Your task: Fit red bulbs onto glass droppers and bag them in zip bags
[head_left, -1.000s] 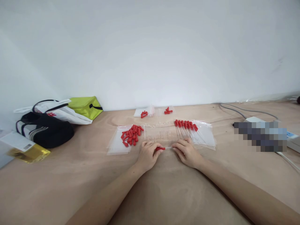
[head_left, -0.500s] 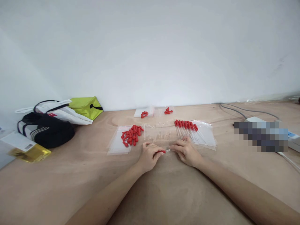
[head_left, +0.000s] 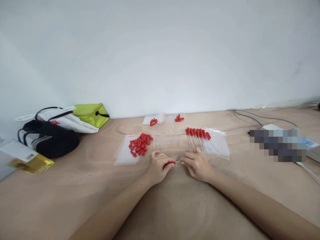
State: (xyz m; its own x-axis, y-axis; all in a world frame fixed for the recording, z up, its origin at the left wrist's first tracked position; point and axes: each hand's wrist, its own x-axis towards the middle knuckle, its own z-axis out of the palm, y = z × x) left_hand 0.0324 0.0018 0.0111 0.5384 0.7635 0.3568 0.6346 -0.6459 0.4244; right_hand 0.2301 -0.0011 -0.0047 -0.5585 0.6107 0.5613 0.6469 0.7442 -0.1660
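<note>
My left hand (head_left: pixel 159 167) pinches a red rubber bulb (head_left: pixel 171 162) between thumb and fingers. From the bulb's open end a thin clear tube (head_left: pixel 177 162) runs to my right hand (head_left: pixel 197 165), whose fingers are closed on it. Behind my left hand lies a heap of red bulbs (head_left: pixel 142 144) on clear plastic bags (head_left: pixel 124 156). Several tubes capped with red bulbs (head_left: pixel 198 132) rest side by side on more bags (head_left: pixel 220 143) behind my right hand. Between these groups, loose clear tubes (head_left: pixel 166 141) lie in a row.
Two small groups of red bulbs (head_left: pixel 153 122) (head_left: pixel 179 118) lie on bags near the wall. At the left are a black bag (head_left: pixel 57 141), a white bag (head_left: pixel 77 122), a green bag (head_left: pixel 87 111) and a yellow packet (head_left: pixel 35 164). Grey cables (head_left: pixel 247 116) and a blurred object (head_left: pixel 280 145) are at right.
The tube between my hands now lies more nearly level. My left hand and the red bulb have shifted slightly left; my right hand remains close to where it was.
</note>
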